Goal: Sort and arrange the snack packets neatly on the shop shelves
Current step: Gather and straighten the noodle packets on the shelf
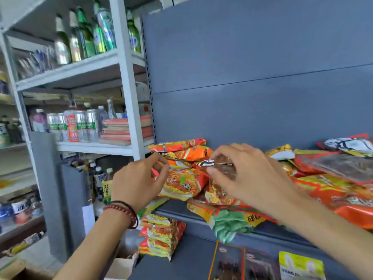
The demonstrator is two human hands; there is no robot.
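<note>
A loose heap of orange, red and yellow snack packets (pixel 183 184) covers the grey shelf (pixel 201 220) in front of me. My left hand (pixel 139 182), with bead bracelets at the wrist, pinches the left edge of a packet at the heap's left end. My right hand (pixel 248 174) pinches a small clear packet with a black-and-white label (pixel 220 165) on top of the heap. More red and yellow packets (pixel 333 178) spread to the right. A green and yellow packet (pixel 228 223) hangs over the shelf's front edge.
A stack of yellow-red packets (pixel 161 237) and upright pouches (pixel 300 265) stand on the lower shelf. The grey back panel (pixel 252 77) rises behind the heap. To the left, a white rack (pixel 125 77) holds green bottles (pixel 86 33), cans (pixel 80 126) and boxes.
</note>
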